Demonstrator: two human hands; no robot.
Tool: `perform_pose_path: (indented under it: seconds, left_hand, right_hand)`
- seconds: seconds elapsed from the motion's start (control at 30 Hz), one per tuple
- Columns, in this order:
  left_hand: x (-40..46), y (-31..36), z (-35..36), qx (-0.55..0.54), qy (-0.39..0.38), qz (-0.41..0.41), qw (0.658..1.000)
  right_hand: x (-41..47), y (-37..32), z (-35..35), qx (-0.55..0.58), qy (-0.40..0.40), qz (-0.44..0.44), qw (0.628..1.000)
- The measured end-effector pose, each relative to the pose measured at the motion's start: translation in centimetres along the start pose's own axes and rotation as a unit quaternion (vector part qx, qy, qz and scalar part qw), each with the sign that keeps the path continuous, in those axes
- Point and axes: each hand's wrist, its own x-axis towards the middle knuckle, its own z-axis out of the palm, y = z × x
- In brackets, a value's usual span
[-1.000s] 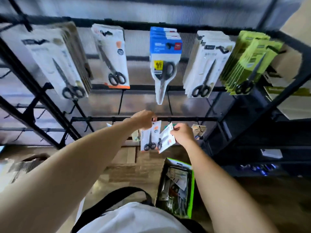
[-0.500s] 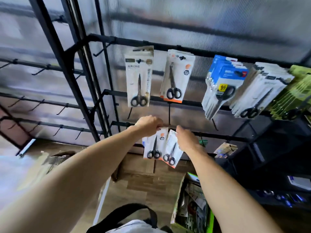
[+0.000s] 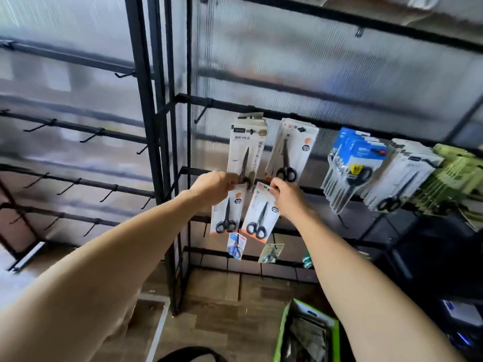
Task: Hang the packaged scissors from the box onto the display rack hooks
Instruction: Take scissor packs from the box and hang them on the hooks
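Two hands' fingers pinching scissors packs, left hand (image 3: 214, 184), right hand (image 3: 286, 195)

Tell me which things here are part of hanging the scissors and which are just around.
In the job: left hand holding one scissors pack; right hand holding another pack; green box; rack bar.
Just around: blue packs, green packs, black strap.

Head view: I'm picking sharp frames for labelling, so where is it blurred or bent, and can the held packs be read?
Head view: motion blur smears the translucent back panel and left rails; wide-angle distortion bows the rack uprights; the left hand and right hand each hold a scissors pack, shapes clear, print unreadable; daylight is soft, with no hard glare.
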Motion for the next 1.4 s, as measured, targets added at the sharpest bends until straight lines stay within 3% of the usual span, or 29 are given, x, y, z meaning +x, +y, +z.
perform_pose_path:
  seconds: [0.17, 0.57, 0.73, 1.07, 1.4]
  left_hand:
    - [-0.2, -0.4, -0.6, 0.015, 0.013, 0.003, 1.000]
    - [-0.1, 2.6, 1.5, 0.022, -0.051, 0.058, 0.997]
    - [1.9, 6.9, 1.9, 0.027, -0.051, 0.110, 0.992]
    - [6.3, 18.8, 2.5, 0.022, -0.045, 0.184, 0.982]
    - [8.1, 23.8, 5.1, 0.062, -0.063, 0.147, 0.985]
  right_hand:
    - [-0.4, -0.6, -0.1, 0.024, -0.003, -0.007, 1.000]
    - [-3.9, 3.0, 0.0, -0.015, -0.041, 0.002, 0.999]
    - [-5.2, 6.9, -2.7, -0.076, -0.015, 0.050, 0.996]
    - [-7.2, 14.2, -10.1, -0.036, 0.071, 0.081, 0.994]
    - [-6.1, 19.4, -10.5, 0.006, 0.028, 0.035, 0.999]
